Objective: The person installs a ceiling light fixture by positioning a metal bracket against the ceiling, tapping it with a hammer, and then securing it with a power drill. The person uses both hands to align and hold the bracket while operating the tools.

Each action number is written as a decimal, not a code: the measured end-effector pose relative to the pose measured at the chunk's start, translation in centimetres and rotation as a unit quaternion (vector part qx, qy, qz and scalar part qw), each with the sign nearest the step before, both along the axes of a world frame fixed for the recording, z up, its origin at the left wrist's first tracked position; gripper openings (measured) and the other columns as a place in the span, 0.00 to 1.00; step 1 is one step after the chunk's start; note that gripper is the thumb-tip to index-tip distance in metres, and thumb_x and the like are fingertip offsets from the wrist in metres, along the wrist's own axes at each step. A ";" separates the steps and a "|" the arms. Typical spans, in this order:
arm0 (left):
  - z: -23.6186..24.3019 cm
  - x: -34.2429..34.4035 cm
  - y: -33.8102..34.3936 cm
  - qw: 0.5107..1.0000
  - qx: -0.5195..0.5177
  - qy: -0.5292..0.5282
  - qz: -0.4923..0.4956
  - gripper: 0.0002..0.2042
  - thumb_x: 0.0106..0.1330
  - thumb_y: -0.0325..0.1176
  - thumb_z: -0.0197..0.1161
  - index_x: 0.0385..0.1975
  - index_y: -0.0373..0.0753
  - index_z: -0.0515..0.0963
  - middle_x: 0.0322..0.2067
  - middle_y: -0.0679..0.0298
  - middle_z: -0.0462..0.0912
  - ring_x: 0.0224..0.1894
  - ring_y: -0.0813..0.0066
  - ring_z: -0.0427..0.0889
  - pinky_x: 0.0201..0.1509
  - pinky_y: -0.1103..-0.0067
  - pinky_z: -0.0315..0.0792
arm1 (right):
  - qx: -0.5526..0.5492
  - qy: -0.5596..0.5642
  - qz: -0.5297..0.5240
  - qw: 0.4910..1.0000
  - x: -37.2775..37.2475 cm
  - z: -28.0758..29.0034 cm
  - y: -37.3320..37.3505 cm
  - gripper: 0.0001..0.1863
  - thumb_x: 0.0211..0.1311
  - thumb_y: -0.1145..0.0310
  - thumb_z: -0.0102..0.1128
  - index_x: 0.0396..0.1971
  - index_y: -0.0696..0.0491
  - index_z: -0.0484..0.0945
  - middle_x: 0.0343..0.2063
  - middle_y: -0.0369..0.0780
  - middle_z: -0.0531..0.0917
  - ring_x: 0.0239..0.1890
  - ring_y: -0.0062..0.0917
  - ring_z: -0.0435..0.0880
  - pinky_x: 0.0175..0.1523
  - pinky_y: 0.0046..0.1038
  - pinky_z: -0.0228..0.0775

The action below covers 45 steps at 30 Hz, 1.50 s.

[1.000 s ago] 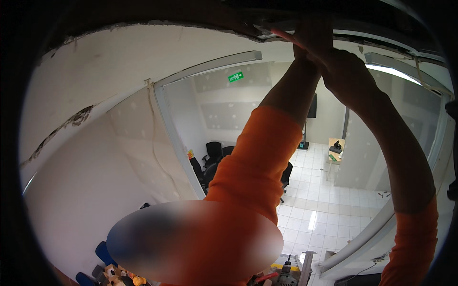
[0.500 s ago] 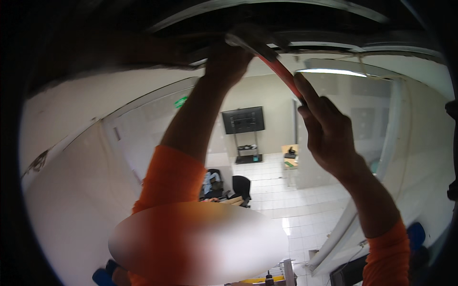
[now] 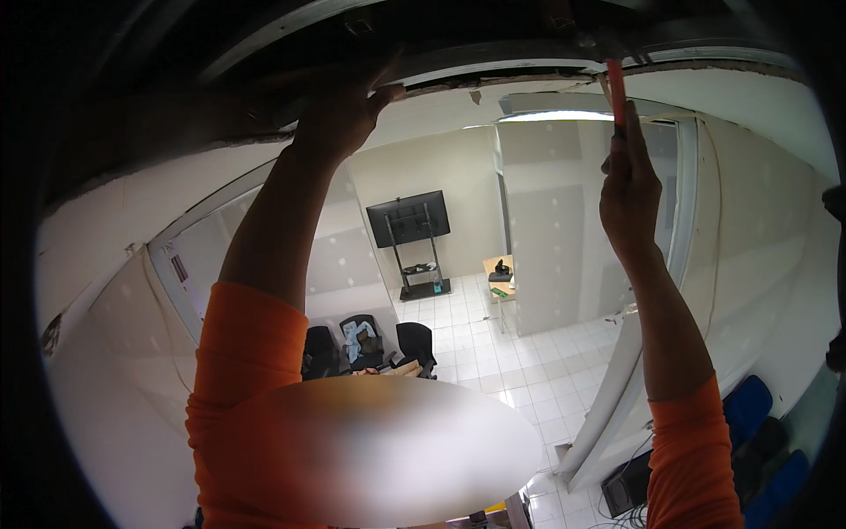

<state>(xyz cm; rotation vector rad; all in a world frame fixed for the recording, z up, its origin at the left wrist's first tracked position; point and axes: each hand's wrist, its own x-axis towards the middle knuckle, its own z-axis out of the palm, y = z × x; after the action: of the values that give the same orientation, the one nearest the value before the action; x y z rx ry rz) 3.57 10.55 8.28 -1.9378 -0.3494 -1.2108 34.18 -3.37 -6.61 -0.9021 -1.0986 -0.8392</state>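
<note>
Right hand: yours [image 3: 631, 198] is clamped on the hammer's [image 3: 616, 91] dark grip, low down, likely so the red shaft gives you reach.
Hammer: near upright, its top up by the rail [image 3: 520, 65]; you cannot make out the head clearly.
Left hand: yours [image 3: 339, 123] is at the ceiling [image 3: 749, 101] edge, well apart, perhaps steadying you; fingers lost in shadow, grip cannot be told.
Screen [image 3: 407, 219]: beyond, held off the floor by its stand.

The tiled floor [image 3: 480, 353] bears chairs [image 3: 416, 342], a table [image 3: 490, 265] — and a screen stand [image 3: 416, 293].
</note>
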 end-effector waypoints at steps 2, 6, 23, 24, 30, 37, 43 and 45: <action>0.1 0.0 0.2 1.000 0.026 0.003 -0.006 0.28 0.70 0.46 0.63 0.69 0.53 0.67 0.55 0.51 0.81 0.57 0.53 0.81 0.59 0.63 0.75 | -0.006 0.007 0.004 1.000 0.0 0.2 0.2 0.26 0.79 0.68 0.46 0.74 0.44 0.60 0.17 0.34 0.73 0.17 0.14 0.70 0.24 0.23 0.66; 0.4 0.1 0.7 0.998 0.059 0.011 -0.020 0.28 0.69 0.45 0.64 0.69 0.52 0.67 0.55 0.51 0.81 0.56 0.54 0.82 0.59 0.63 0.76 | -0.025 0.033 0.006 0.999 -0.5 0.1 0.2 0.26 0.79 0.68 0.46 0.74 0.43 0.60 0.17 0.35 0.73 0.17 0.14 0.70 0.24 0.23 0.66; 0.0 0.2 1.0 1.000 0.000 -0.009 -0.011 0.28 0.69 0.45 0.64 0.69 0.54 0.67 0.54 0.54 0.82 0.57 0.56 0.82 0.59 0.63 0.76 | -0.017 0.009 -0.040 0.999 2.5 -3.7 0.4 0.26 0.78 0.66 0.47 0.73 0.44 0.62 0.24 0.38 0.77 0.24 0.17 0.75 0.31 0.25 0.72; 0.1 0.2 1.0 1.000 -0.004 -0.006 -0.016 0.28 0.69 0.47 0.64 0.69 0.53 0.68 0.54 0.54 0.82 0.57 0.56 0.82 0.59 0.63 0.76 | -0.035 -0.004 -0.062 0.997 3.3 -4.0 0.1 0.25 0.78 0.67 0.47 0.73 0.43 0.63 0.24 0.39 0.78 0.25 0.18 0.76 0.31 0.26 0.72; 0.5 0.9 -0.1 0.997 -0.025 -0.040 0.058 0.36 0.60 0.60 0.68 0.64 0.43 0.72 0.52 0.52 0.83 0.55 0.57 0.83 0.58 0.63 0.76 | -0.160 -0.125 -0.279 0.939 8.7 -3.4 -3.7 0.27 0.70 0.65 0.60 0.67 0.31 0.70 0.25 0.36 0.76 0.24 0.27 0.79 0.29 0.35 0.76; -0.1 3.7 -1.4 0.991 0.072 -0.032 0.106 0.33 0.52 0.54 0.77 0.52 0.39 0.77 0.41 0.54 0.86 0.45 0.55 0.85 0.51 0.65 0.78 | -0.159 -0.239 -0.301 0.909 11.4 0.1 -6.6 0.28 0.67 0.66 0.62 0.66 0.30 0.71 0.26 0.34 0.76 0.24 0.23 0.79 0.28 0.31 0.77; 0.7 4.5 -0.6 0.996 0.035 -0.051 0.068 0.29 0.52 0.50 0.77 0.48 0.39 0.78 0.39 0.54 0.85 0.42 0.55 0.86 0.48 0.64 0.78 | -0.161 -0.302 -0.361 0.867 12.4 1.8 -6.6 0.29 0.66 0.67 0.63 0.66 0.33 0.71 0.28 0.34 0.76 0.27 0.23 0.79 0.32 0.30 0.78; 0.9 4.4 -0.4 0.997 0.010 -0.041 0.069 0.28 0.52 0.51 0.77 0.47 0.39 0.78 0.38 0.53 0.85 0.41 0.55 0.86 0.47 0.63 0.78 | -0.165 -0.303 -0.383 0.857 12.9 2.4 -6.7 0.29 0.66 0.66 0.63 0.66 0.32 0.71 0.28 0.34 0.76 0.27 0.22 0.79 0.33 0.29 0.78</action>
<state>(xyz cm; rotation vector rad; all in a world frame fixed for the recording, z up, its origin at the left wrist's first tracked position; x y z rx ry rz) 7.97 10.15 9.19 -1.8189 -0.5041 -1.2014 47.12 -10.04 -4.25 -1.4621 -1.4710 -1.7135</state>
